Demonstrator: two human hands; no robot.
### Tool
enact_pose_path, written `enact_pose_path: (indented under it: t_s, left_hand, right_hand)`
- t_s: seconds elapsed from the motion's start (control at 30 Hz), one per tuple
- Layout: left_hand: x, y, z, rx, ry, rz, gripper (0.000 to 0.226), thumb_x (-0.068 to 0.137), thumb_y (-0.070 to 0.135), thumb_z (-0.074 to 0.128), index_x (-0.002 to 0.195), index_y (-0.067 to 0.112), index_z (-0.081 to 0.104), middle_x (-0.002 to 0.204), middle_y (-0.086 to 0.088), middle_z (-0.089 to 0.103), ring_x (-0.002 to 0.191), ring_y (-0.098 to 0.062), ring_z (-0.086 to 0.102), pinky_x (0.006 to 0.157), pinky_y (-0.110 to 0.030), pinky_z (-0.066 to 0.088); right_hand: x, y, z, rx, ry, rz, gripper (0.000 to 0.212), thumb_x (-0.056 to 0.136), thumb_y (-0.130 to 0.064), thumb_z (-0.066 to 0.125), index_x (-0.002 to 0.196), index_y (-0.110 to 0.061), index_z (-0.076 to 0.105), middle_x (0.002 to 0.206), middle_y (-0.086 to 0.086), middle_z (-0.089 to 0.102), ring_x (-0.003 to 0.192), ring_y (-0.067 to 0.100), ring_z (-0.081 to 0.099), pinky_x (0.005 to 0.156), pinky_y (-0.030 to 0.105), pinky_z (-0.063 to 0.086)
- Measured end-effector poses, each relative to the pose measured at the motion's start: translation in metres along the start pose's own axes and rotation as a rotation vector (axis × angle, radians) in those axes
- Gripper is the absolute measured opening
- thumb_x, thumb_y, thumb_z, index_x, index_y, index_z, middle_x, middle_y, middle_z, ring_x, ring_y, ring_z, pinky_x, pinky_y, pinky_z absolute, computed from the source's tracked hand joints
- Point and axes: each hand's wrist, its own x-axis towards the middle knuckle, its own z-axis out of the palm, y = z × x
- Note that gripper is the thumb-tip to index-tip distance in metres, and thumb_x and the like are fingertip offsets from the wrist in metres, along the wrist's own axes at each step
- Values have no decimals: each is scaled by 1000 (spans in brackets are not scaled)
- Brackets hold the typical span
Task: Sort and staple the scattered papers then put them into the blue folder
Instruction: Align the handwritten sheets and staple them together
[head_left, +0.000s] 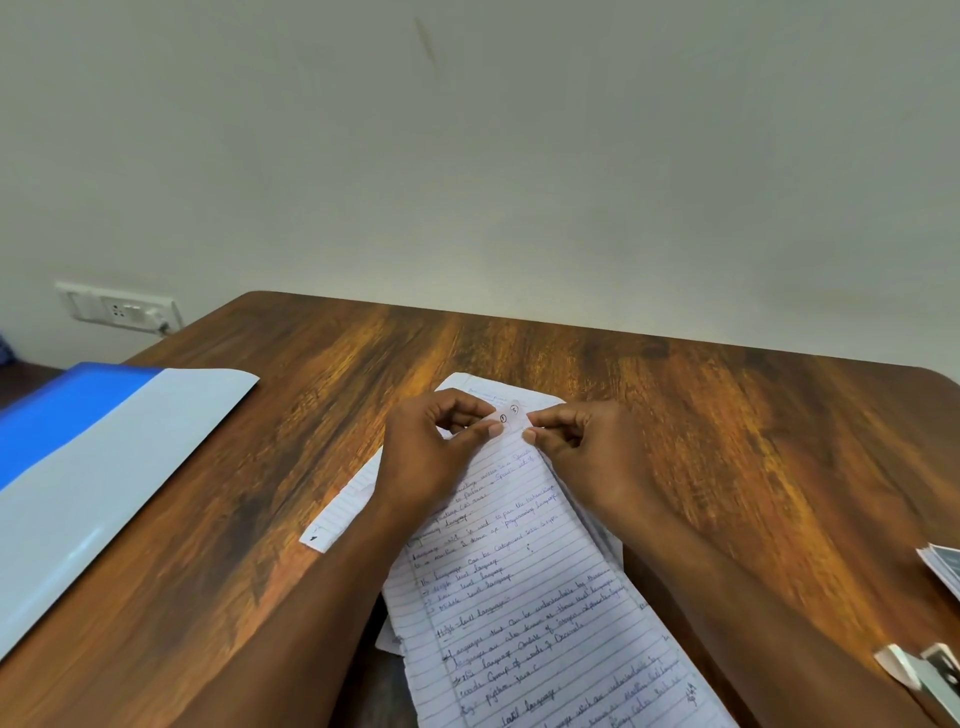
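- We see a stack of lined papers (524, 587) covered in blue handwriting, lying on the wooden table (727, 441) in the middle of the view and running from the near edge away towards the wall.
- The sheets are not squared up: edges of lower pages stick out along the right side and at the near left corner, and another lined sheet (343, 512) pokes out from under the left forearm.
- At the far top corner of the stack we can read circled page numbers, a 1 and a 3, on two corners fanned slightly apart.
- Our left hand (431, 457) rests on the stack with its fingers curled, thumb and forefinger pinched closed on the top corner just left of the numbers.
- Our right hand (582, 457) mirrors it, its fingers curled in too, thumb and forefinger tips closed on the same corner from the right; the two hands almost meet there.
- The blue folder (88, 452) lies open at the left edge of the table, well apart from the papers, its pale inner flap turned up towards us and a bright blue panel beyond it.
- At the lower right edge a stapler (935, 675) shows only in part, grey and white, cut off by the frame.
- Above it, also at the right edge, a small pile of cards or booklets (943, 569) is too cropped to name.
- A white switch and socket plate (119, 310) sits on the pale wall (519, 156) behind the table's left corner.
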Motion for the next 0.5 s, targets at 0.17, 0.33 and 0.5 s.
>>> enact_pose_path:
  t_s: [0.17, 0.33, 0.5]
  left_hand:
    - [0, -2, 0, -36, 6, 8, 14, 82, 18, 89, 92, 26, 82, 85, 14, 78, 80, -9, 73, 67, -16, 51]
    - [0, -4, 3, -28, 18, 11, 15, 82, 19, 89, 93, 27, 83, 86, 16, 78, 81, -8, 73, 69, -20, 53]
    - [1, -8, 6, -17, 38, -16, 15, 82, 20, 90, 94, 27, 83, 86, 14, 78, 81, -10, 73, 72, -28, 58]
  right_hand:
    - [-2, -3, 1, 3, 0, 20, 27, 86, -19, 84, 112, -17, 80, 100, -6, 79, 81, -3, 70, 72, 12, 53]
    - [-5, -7, 3, 3, -11, 40, 29, 82, -20, 88, 111, -19, 80, 75, -13, 75, 67, -1, 71, 74, 24, 61]
    - [-6, -7, 5, -20, -22, 24, 32, 82, -16, 88, 113, -16, 80, 75, -10, 75, 64, 1, 68, 77, 23, 61]
